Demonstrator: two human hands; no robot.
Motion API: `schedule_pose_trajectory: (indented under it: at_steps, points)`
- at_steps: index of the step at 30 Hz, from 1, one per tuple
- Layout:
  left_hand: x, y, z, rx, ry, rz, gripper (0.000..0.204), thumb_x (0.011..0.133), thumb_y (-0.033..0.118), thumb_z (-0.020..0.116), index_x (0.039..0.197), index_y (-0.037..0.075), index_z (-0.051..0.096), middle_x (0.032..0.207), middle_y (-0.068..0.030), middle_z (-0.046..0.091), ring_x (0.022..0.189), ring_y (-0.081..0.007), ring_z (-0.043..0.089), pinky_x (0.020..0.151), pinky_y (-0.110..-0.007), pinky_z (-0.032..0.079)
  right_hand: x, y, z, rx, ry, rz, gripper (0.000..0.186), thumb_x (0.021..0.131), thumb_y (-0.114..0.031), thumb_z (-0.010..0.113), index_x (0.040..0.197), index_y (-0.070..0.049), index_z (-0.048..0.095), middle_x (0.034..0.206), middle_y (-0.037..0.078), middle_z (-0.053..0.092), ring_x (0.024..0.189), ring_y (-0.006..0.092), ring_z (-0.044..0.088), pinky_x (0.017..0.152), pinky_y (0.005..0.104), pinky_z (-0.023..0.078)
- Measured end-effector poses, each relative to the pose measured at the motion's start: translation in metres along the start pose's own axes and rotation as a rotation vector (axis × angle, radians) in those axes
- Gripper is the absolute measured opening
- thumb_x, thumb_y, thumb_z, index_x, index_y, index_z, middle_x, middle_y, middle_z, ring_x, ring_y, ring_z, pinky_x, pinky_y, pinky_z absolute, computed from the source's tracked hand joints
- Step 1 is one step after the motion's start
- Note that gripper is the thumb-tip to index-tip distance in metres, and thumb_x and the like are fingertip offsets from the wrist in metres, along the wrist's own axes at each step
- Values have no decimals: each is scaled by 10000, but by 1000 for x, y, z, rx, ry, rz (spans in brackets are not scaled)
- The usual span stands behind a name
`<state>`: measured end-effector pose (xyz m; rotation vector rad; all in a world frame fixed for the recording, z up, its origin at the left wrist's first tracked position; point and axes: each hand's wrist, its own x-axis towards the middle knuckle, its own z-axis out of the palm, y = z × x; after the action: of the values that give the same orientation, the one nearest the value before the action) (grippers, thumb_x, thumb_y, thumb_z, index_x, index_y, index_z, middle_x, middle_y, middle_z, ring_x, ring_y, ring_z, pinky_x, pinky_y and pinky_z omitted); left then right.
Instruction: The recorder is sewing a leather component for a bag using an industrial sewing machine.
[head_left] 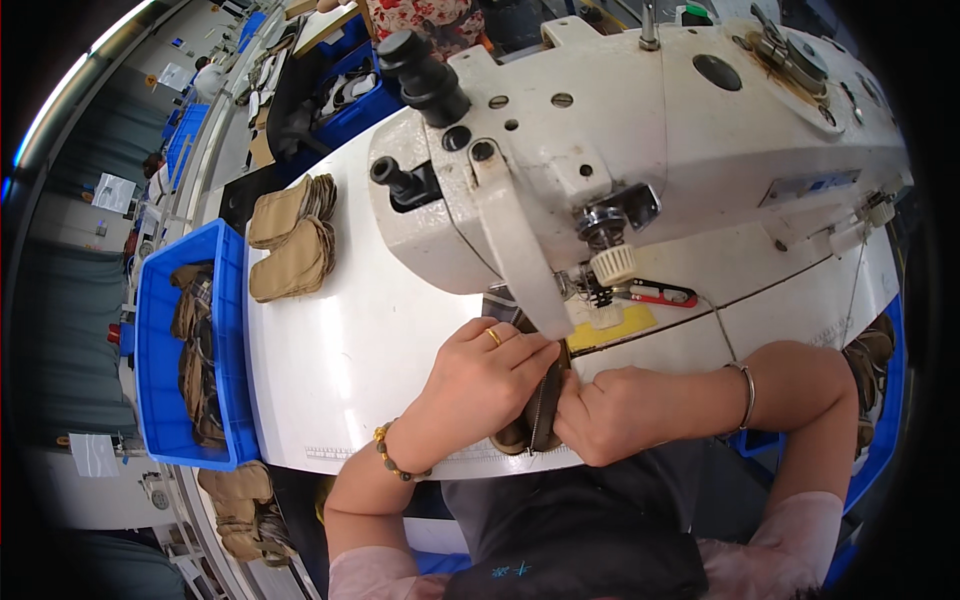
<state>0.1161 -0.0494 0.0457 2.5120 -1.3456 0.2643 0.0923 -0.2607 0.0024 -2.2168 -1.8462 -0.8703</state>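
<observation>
A white sewing machine (650, 120) fills the upper right, over a white work table (360, 380). Beneath its front arm lies a brown fabric piece with a metal zipper (540, 420), partly hidden by my hands. My left hand (485, 375), with a ring, holds the upper part of this piece near the needle area, fingers bent together. My right hand (610, 410) pinches the piece's right side, lower down. Red-handled thread snips (660, 293) lie right of the needle area, near a yellow patch (630, 320) on the machine bed.
Stacked tan pieces (290, 260) sit at the table's left. A blue bin (147, 360) of brown pieces stands beside it, with more pieces (240, 510) below. Another blue bin (880, 440) is at right. A person in a floral top (425, 20) works behind the machine.
</observation>
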Motion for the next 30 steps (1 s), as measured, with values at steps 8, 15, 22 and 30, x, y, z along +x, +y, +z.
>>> schedule_pose_trajectory:
  at_steps: [8, 15, 22, 30]
  points:
    - [3, 0, 10, -43, 15, 44, 325, 663, 80, 711, 982, 21, 738, 1018, -66, 740, 774, -188, 667, 743, -348, 559, -2, -5, 1, 33, 5, 52, 203, 736, -200, 624, 616, -59, 540, 698, 178, 659, 445, 112, 521, 390, 248, 344]
    - [10, -13, 11, -45, 9, -1, 308, 684, 80, 725, 989, 42, 739, 1048, -52, 739, 870, -192, 653, 773, -366, 513, -2, 1, 3, 32, -34, 101, 157, 689, -142, 623, 691, 14, 614, 704, 232, 652, 441, 154, 555, 360, 276, 414]
    - [13, -19, 1, -57, -66, -81, 349, 688, 80, 757, 1037, 81, 736, 1061, -32, 733, 973, -194, 663, 820, -374, 497, -3, 7, 9, -26, -19, 128, 220, 719, -145, 627, 767, 68, 658, 766, 280, 678, 452, 151, 586, 374, 272, 444]
    - [1, 26, -21, 216, -156, -88, 360, 708, 115, 700, 1065, 107, 735, 1192, -8, 703, 1002, -180, 664, 875, -364, 498, 0, -3, -2, -107, -149, 134, 170, 722, -151, 612, 699, 14, 646, 879, 317, 707, 437, 119, 546, 390, 244, 412]
